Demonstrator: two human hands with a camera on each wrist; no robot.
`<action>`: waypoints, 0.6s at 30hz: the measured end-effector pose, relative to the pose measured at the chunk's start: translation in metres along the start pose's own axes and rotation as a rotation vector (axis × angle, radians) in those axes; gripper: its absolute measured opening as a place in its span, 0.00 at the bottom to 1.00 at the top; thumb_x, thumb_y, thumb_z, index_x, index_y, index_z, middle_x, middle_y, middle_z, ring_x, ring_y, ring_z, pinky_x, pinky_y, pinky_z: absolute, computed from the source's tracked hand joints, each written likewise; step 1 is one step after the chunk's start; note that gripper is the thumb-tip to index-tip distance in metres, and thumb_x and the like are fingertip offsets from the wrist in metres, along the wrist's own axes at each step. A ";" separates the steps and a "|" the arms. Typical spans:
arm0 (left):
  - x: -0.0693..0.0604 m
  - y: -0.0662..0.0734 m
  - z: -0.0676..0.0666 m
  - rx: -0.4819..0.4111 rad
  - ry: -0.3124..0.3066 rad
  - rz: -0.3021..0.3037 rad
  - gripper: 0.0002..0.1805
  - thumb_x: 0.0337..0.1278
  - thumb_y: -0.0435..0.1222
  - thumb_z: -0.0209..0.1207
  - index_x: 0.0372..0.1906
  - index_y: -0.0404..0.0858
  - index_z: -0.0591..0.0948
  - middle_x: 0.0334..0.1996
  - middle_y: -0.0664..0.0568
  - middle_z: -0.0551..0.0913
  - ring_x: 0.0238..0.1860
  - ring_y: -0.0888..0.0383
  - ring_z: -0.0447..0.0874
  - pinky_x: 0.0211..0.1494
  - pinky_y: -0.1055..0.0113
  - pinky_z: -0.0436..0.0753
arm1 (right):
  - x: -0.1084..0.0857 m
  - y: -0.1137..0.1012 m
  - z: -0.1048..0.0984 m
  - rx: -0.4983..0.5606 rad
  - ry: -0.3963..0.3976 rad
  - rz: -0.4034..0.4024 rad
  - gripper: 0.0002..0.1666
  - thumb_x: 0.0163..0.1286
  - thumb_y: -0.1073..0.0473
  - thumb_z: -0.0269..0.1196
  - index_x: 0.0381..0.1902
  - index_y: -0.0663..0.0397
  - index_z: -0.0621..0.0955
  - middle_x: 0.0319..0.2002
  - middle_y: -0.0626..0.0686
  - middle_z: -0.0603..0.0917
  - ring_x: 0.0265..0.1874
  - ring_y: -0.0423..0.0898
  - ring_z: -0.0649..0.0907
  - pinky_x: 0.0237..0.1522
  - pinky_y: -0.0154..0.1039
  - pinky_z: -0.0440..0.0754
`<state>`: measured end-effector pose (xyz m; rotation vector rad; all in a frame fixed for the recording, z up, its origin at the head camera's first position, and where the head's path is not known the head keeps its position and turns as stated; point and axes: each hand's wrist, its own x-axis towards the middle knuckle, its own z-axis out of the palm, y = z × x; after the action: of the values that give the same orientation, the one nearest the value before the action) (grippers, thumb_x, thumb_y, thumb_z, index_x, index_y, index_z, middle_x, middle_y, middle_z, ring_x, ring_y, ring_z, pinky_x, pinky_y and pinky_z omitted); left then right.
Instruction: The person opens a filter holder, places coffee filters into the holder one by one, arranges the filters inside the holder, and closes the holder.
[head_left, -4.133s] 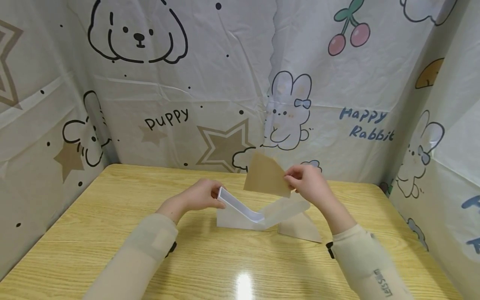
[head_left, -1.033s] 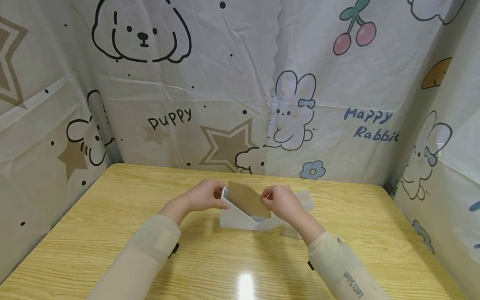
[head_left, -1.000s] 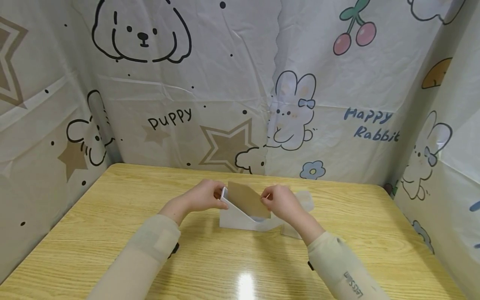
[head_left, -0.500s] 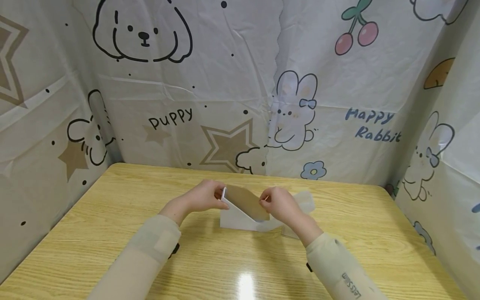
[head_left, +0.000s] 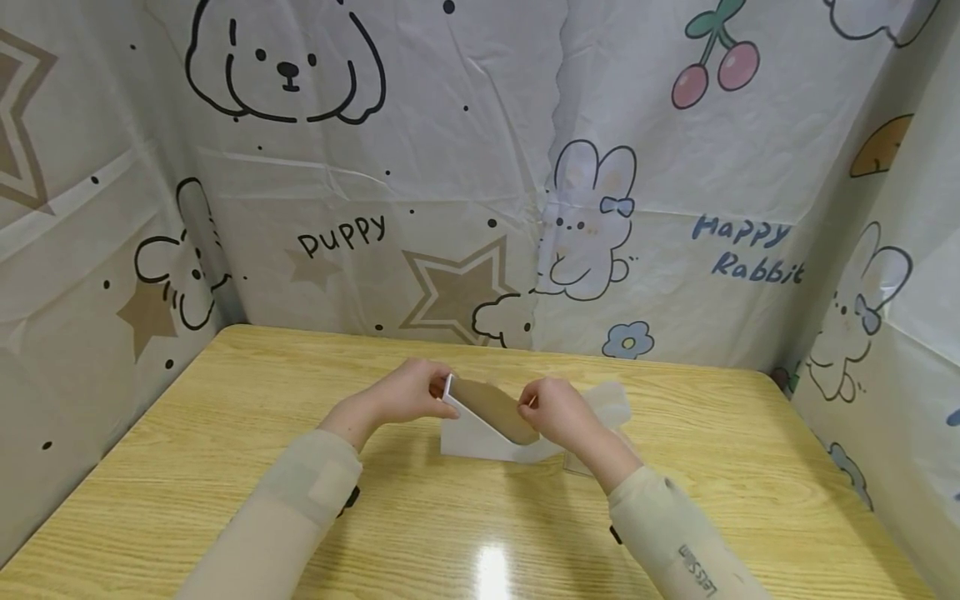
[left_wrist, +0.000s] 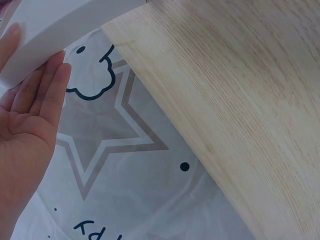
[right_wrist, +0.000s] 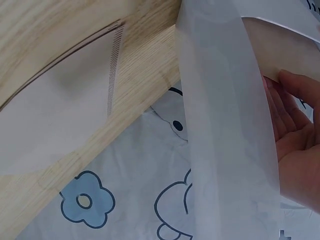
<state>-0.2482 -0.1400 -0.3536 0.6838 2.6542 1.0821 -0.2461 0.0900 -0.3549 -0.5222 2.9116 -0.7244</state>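
A white box (head_left: 480,442) with a sloped opening stands mid-table. My left hand (head_left: 405,392) grips its raised left end; in the left wrist view, thumb and fingers lie on either side of the white wall (left_wrist: 65,35). Inside the opening is a brown paper coffee filter (head_left: 491,407), its lower part hidden by the front wall. My right hand (head_left: 558,410) pinches the filter's right edge, as the right wrist view also shows at the brown paper (right_wrist: 285,50). On the table to the right lies another coffee filter (right_wrist: 60,105), with a crimped edge, partly behind my right wrist in the head view.
A frosted, translucent flap (head_left: 611,404) sticks out at the box's right end, behind my right hand. The wooden table (head_left: 420,525) ends at the back against a printed curtain (head_left: 337,283), which also hangs at both sides.
Held in the air above the box at first, the coffee filter has come down and left into the opening and sunk lower. My right hand moved with it; my left hand stayed on the box.
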 end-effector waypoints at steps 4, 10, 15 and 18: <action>0.000 -0.001 0.000 -0.004 -0.001 0.010 0.09 0.50 0.34 0.66 0.28 0.38 0.75 0.31 0.51 0.83 0.35 0.60 0.80 0.41 0.66 0.80 | 0.001 0.001 0.003 -0.011 -0.006 -0.003 0.07 0.64 0.63 0.60 0.28 0.57 0.84 0.22 0.49 0.82 0.19 0.39 0.77 0.23 0.31 0.74; 0.000 -0.003 0.000 -0.012 -0.004 0.011 0.08 0.50 0.34 0.66 0.32 0.37 0.78 0.33 0.51 0.84 0.36 0.60 0.81 0.43 0.65 0.80 | 0.002 0.000 0.004 -0.015 0.000 -0.011 0.07 0.63 0.64 0.61 0.26 0.57 0.83 0.20 0.49 0.81 0.17 0.39 0.77 0.22 0.31 0.73; 0.001 -0.003 0.001 -0.011 0.000 0.004 0.10 0.50 0.34 0.66 0.37 0.37 0.80 0.35 0.50 0.84 0.37 0.60 0.82 0.44 0.65 0.81 | 0.002 -0.001 0.005 -0.025 0.011 -0.037 0.07 0.62 0.64 0.61 0.25 0.57 0.83 0.20 0.49 0.82 0.18 0.39 0.76 0.22 0.31 0.74; 0.001 -0.003 0.001 -0.006 0.001 0.004 0.12 0.50 0.34 0.66 0.41 0.37 0.80 0.36 0.50 0.84 0.38 0.60 0.82 0.45 0.65 0.81 | 0.003 -0.001 0.007 -0.030 0.007 -0.045 0.07 0.62 0.64 0.62 0.25 0.58 0.84 0.22 0.50 0.83 0.20 0.40 0.76 0.24 0.31 0.74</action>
<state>-0.2499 -0.1408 -0.3570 0.6876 2.6504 1.0917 -0.2472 0.0855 -0.3605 -0.5907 2.9300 -0.6903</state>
